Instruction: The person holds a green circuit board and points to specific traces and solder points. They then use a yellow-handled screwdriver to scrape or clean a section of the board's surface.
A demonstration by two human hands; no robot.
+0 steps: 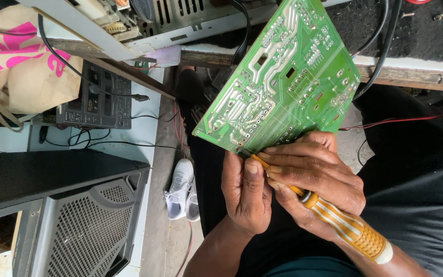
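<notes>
Green circuit board (283,77) is sitting solder side up, tilting just above both hands. Left hand (246,192) is pinching its bottom edge, thumb on top. Right hand (316,179) is gripping a yellow-striped screwdriver (344,225), tip touching the board's edge beside that thumb.
</notes>
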